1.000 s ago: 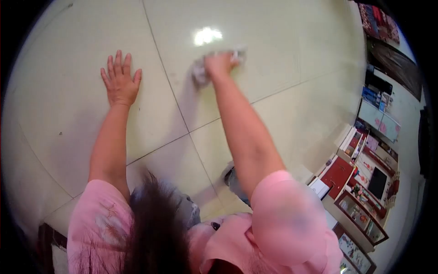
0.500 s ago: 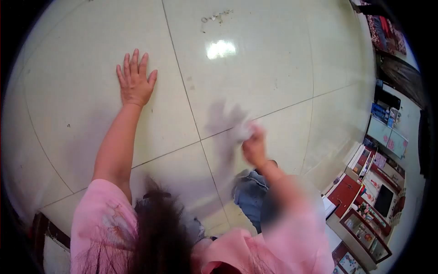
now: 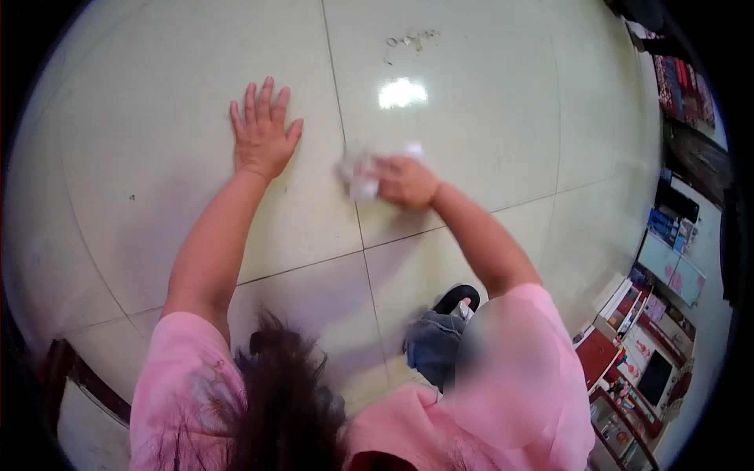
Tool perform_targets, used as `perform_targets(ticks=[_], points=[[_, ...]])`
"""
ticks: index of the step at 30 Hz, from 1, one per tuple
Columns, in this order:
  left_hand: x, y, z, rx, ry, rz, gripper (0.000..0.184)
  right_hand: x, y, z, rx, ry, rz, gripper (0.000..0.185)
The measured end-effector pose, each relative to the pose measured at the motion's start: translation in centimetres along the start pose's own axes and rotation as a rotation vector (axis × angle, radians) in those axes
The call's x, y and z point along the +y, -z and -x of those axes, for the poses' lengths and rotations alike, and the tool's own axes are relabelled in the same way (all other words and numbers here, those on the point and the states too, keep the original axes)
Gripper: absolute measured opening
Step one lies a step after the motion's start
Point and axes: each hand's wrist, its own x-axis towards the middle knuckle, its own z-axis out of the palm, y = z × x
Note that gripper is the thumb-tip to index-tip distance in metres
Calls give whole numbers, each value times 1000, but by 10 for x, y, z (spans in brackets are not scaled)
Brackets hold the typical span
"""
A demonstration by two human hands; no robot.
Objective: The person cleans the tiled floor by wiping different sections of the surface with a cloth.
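My left hand (image 3: 265,140) lies flat on the pale tiled floor (image 3: 173,102), fingers spread, holding nothing. To its right, my right hand (image 3: 405,180) presses a crumpled white cloth (image 3: 364,188) against the tiles, close to a dark grout line. Bits of the cloth stick out past the fingertips and above the knuckles; the rest is hidden under the palm. Motion blurs the cloth and fingertips slightly, and whether it is fabric or paper I cannot tell.
Dark marks (image 3: 412,39) show on the tiles farther ahead. A black slipper (image 3: 458,299) and my jeans-covered knee (image 3: 434,345) are below my right arm. A red and white cabinet (image 3: 598,355) stands along the right side. A dark-framed piece of furniture (image 3: 86,385) is at lower left.
My right hand has come forward and left from near my knee, and the cloth is now down on the tiles. The left hand stays flat. The view has shifted slightly.
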Motion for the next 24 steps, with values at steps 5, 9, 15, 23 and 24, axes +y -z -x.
perform_targets(ticks=[5,9,15,23,24], points=[[-6,-5,0,38,-25,47,55,86,29,-66,236,-446,433,25],[-6,-8,4,67,-25,51,56,30,38,-83,1193,-971,196,22],[-19,-10,9,171,-59,291,56,-246,-72,-92,62,-400,-299,26],[-104,50,211,262,5,619,46,-116,-54,-173,-60,-278,25,16],[-114,48,241,239,67,567,45,-88,-39,-177,118,-290,110,13]])
